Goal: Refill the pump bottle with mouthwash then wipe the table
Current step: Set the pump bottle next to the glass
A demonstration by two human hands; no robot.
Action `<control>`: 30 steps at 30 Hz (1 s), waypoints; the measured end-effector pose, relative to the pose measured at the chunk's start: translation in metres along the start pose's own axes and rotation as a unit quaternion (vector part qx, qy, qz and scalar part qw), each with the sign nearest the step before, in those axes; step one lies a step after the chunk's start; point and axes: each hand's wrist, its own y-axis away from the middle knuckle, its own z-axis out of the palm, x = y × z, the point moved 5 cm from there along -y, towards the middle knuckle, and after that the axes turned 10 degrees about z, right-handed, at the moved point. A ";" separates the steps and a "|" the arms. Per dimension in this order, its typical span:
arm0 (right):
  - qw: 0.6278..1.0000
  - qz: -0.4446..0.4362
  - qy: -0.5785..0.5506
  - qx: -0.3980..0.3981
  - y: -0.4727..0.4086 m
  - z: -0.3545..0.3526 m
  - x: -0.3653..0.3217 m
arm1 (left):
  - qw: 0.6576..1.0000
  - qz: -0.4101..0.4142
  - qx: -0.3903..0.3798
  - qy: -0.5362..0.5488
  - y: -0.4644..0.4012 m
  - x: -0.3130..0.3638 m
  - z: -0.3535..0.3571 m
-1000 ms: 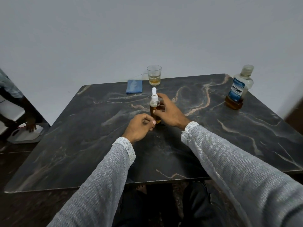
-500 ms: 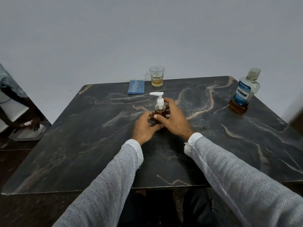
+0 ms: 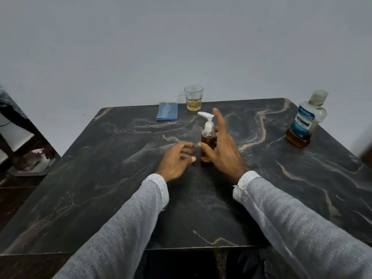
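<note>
I see a black table (image 3: pixel 104 178) veined with tan and white streaks like marble. At its centre the pump bottle (image 3: pixel 208 141) has a white pump over amber liquid. At 12 o'clock a clear glass (image 3: pixel 193 98) holds pale yellow liquid beside a blue cloth (image 3: pixel 167 111). At 2 o'clock the mouthwash bottle (image 3: pixel 307 119) carries a blue label. Both sleeves (image 3: pixel 124 222) are grey knit.

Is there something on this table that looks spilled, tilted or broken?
Nothing stands out. The pump bottle, the mouthwash bottle and the glass all stand upright, the blue cloth lies folded, and no puddle shows on the table.
</note>
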 end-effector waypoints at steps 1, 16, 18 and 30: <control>1.000 0.007 -0.004 0.010 -0.006 -0.006 0.002 | 1.000 -0.005 0.008 0.000 -0.005 -0.003 -0.005; 0.997 0.030 0.069 -0.003 -0.123 -0.028 0.050 | 0.991 -0.050 0.118 -0.049 -0.173 -0.028 -0.033; 0.997 0.025 0.074 -0.015 -0.136 -0.023 0.057 | 0.990 -0.055 0.124 -0.049 -0.196 -0.038 -0.033; 0.994 -0.003 0.105 -0.012 -0.186 0.002 0.101 | 0.990 -0.043 0.133 0.006 -0.283 -0.085 -0.017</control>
